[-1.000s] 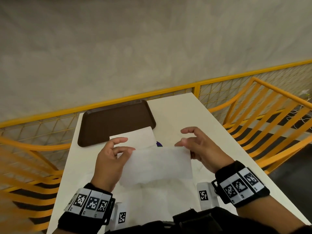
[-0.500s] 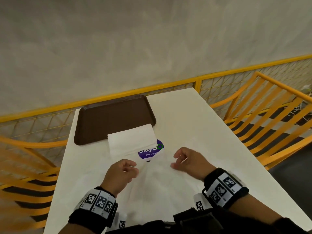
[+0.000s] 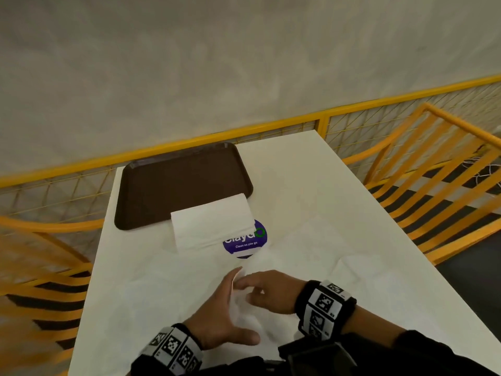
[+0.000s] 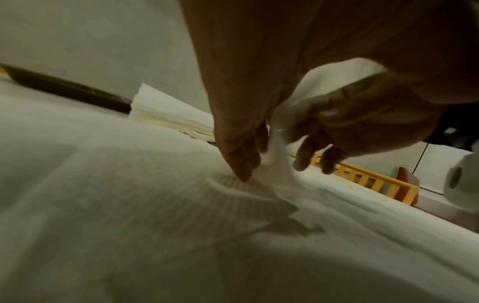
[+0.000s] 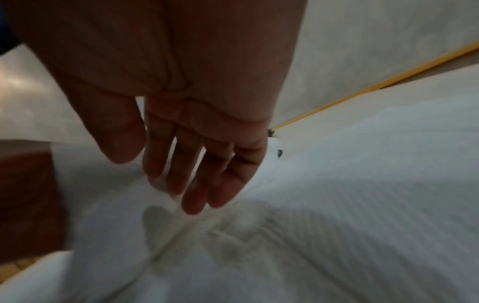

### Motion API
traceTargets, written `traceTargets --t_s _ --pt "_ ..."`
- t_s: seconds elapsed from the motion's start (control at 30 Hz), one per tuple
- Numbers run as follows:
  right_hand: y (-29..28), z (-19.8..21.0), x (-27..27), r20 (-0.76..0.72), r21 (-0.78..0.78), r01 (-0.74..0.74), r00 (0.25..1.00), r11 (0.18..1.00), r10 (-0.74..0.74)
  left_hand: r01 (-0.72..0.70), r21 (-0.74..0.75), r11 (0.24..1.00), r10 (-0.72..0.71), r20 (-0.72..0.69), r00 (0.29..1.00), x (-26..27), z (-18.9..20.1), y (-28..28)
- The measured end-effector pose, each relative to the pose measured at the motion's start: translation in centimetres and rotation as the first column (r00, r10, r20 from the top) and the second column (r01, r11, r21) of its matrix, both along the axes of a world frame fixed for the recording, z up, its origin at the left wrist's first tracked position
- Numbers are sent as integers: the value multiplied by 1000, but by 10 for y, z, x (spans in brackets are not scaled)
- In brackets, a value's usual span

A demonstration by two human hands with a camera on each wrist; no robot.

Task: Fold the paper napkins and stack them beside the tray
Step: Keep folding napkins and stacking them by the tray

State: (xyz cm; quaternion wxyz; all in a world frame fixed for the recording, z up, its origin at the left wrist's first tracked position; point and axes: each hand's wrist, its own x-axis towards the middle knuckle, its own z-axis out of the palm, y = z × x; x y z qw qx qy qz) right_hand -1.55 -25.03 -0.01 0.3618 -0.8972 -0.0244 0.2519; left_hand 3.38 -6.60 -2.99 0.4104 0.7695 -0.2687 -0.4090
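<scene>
- The folded napkin held a second ago is now laid on the stack [image 3: 211, 226] beside the tray [image 3: 179, 185].
- A fresh napkin [image 3: 244, 302] is pinched by the right hand [image 3: 268, 291]; the left hand [image 3: 222, 316] lies flat, fingers straight.
- One more fold is judged begun.

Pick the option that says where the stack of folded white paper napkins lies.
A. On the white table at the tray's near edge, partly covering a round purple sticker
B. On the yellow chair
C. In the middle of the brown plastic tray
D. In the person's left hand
A: the stack of folded white paper napkins lies on the white table against the near edge of the brown plastic tray, overlapping the round purple sticker.
</scene>
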Motion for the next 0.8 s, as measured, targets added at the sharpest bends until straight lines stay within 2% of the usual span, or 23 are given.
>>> traceTargets --t_s 0.03,0.1,0.2,0.27,0.33,0.4,0.47,0.57,0.7,0.8 --pt "3 3 2 7 34 -13 1000 999 13 -36 -29 999 37 15 999 0 0 -2" --pt "6 5 4 49 78 -10 999 997 6 -187 -99 977 198 114 974 2 0 -2" --pt "1 7 3 104 154 92 989 984 -109 -438 -125 890 454 325 830 20 11 -4" --pt "-9 7 1 114 190 185 971 964 -208 -574 -107 812 566 389 727 44 19 -4" --pt "-21 5 -5 115 200 253 953 946 -279 -672 -138 727 671 348 654 75 26 -4" --pt "-33 3 -14 109 193 301 939 934 -325 -743 -197 640 768 191 611 108 25 -3" --pt "-44 -1 -24 94 173 341 928 924 -360 -803 -160 575 818 98 566 141 15 -3" --pt "-57 -6 -37 58 157 400 909 903 -412 -824 -4 567 815 150 560 180 -10 -2" --pt "-72 -10 -50 35 120 488 868 865 -495 -753 260 605 682 319 658 192 -25 -10" --pt "-84 -13 -57 22 105 557 827 824 -562 -721 291 629 639 335 693 191 -24 -17"
